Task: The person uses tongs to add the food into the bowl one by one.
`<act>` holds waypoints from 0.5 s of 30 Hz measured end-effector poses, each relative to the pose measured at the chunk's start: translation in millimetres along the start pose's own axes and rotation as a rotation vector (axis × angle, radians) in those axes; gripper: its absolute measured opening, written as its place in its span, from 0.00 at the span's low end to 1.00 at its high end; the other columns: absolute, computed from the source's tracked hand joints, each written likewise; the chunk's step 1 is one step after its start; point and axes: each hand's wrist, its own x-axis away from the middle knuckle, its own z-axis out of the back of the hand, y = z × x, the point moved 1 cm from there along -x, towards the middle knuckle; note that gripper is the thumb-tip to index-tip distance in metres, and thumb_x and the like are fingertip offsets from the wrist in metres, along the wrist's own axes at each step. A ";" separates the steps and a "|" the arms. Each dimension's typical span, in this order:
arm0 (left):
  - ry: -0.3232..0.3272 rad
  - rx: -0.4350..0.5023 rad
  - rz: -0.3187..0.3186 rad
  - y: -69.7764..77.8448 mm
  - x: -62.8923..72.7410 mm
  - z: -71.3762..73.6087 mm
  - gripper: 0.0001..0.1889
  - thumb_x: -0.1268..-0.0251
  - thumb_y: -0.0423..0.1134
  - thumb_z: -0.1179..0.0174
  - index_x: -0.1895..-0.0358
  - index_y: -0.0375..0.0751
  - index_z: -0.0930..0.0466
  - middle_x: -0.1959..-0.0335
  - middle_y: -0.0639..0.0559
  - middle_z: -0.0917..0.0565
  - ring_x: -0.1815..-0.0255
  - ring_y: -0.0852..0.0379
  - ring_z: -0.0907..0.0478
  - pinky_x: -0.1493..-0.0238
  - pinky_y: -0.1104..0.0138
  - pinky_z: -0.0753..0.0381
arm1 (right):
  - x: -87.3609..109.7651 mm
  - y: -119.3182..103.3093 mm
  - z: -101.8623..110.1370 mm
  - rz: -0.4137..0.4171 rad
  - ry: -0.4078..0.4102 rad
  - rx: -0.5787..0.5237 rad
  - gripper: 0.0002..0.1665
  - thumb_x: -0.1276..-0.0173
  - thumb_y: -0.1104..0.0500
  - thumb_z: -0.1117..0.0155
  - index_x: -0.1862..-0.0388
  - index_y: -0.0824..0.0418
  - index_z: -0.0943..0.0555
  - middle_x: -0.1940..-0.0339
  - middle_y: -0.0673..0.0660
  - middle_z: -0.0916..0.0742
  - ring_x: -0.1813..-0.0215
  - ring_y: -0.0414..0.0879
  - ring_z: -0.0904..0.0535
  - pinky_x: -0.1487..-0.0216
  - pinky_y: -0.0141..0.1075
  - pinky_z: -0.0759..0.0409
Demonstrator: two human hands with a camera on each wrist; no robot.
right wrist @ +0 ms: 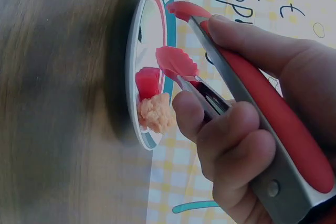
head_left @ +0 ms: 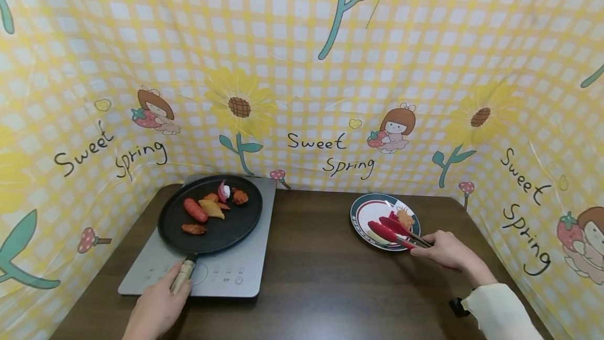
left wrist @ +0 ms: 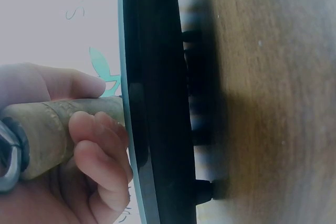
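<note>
My left hand [head_left: 160, 300] grips the handle [head_left: 183, 276] of a round black frying pan [head_left: 231, 232]. In the pan lie a red sausage [head_left: 195, 210], a yellow wedge [head_left: 212, 209], a brown piece [head_left: 194, 229], a reddish-brown lump [head_left: 240, 197] and a pink-and-white piece [head_left: 224, 192]. At the right, my right hand [head_left: 448, 251] holds red-tipped tongs [right wrist: 262, 103] over a plate [head_left: 357, 219]. The tong tips stand apart with nothing seen between them. A golden crumbly lump [right wrist: 156, 113] and a red block [right wrist: 148, 82] sit on the plate.
The pan stands on a silver induction cooker [head_left: 252, 272] at the left of the brown wooden table [head_left: 311, 256]. A yellow checked cloth [head_left: 302, 93] with flowers and lettering hangs behind and at both sides. A small black object [head_left: 458, 307] shows under the right sleeve.
</note>
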 end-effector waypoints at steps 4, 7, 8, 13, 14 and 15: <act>-0.001 0.000 0.009 -0.5 -0.2 -0.1 0.40 0.34 0.58 0.52 0.31 0.28 0.44 0.47 0.20 0.29 0.58 0.37 0.24 0.62 0.48 0.28 | 2.3 1.2 2.9 0.001 -0.026 0.002 0.21 0.44 0.40 0.32 0.65 0.56 0.16 0.83 0.49 0.25 0.79 0.43 0.31 0.76 0.35 0.35; -0.002 0.000 0.019 -0.3 -1.0 0.1 0.40 0.34 0.58 0.52 0.31 0.28 0.45 0.47 0.21 0.28 0.59 0.38 0.24 0.62 0.49 0.28 | 2.3 1.9 5.1 0.003 -0.042 0.016 0.20 0.44 0.40 0.31 0.70 0.56 0.17 0.84 0.47 0.27 0.81 0.42 0.33 0.78 0.34 0.37; -0.002 0.001 0.024 -0.1 -1.1 0.1 0.40 0.34 0.58 0.52 0.31 0.29 0.45 0.47 0.21 0.28 0.59 0.39 0.24 0.62 0.49 0.28 | 2.0 2.0 5.8 0.004 -0.046 0.024 0.20 0.45 0.41 0.31 0.71 0.56 0.18 0.85 0.47 0.28 0.81 0.41 0.33 0.78 0.34 0.37; -0.003 0.005 0.025 -0.5 -1.5 -0.1 0.40 0.34 0.59 0.52 0.30 0.29 0.45 0.48 0.21 0.28 0.63 0.42 0.24 0.65 0.50 0.28 | 0.3 2.2 7.0 0.000 -0.054 0.060 0.20 0.48 0.41 0.28 0.75 0.56 0.19 0.84 0.48 0.27 0.79 0.42 0.34 0.77 0.33 0.39; -0.002 0.006 0.023 -0.5 -1.5 0.0 0.40 0.34 0.59 0.53 0.30 0.29 0.45 0.48 0.21 0.28 0.63 0.42 0.24 0.65 0.50 0.28 | 0.1 2.1 7.0 -0.001 -0.054 0.065 0.19 0.48 0.41 0.28 0.75 0.55 0.19 0.83 0.48 0.27 0.79 0.42 0.34 0.76 0.33 0.39; -0.001 0.005 0.023 -0.3 -1.5 0.2 0.40 0.34 0.59 0.53 0.30 0.29 0.45 0.48 0.21 0.28 0.63 0.41 0.24 0.64 0.50 0.28 | 0.0 2.0 7.1 -0.002 -0.051 0.072 0.19 0.49 0.42 0.28 0.75 0.55 0.19 0.83 0.48 0.27 0.79 0.42 0.33 0.76 0.33 0.39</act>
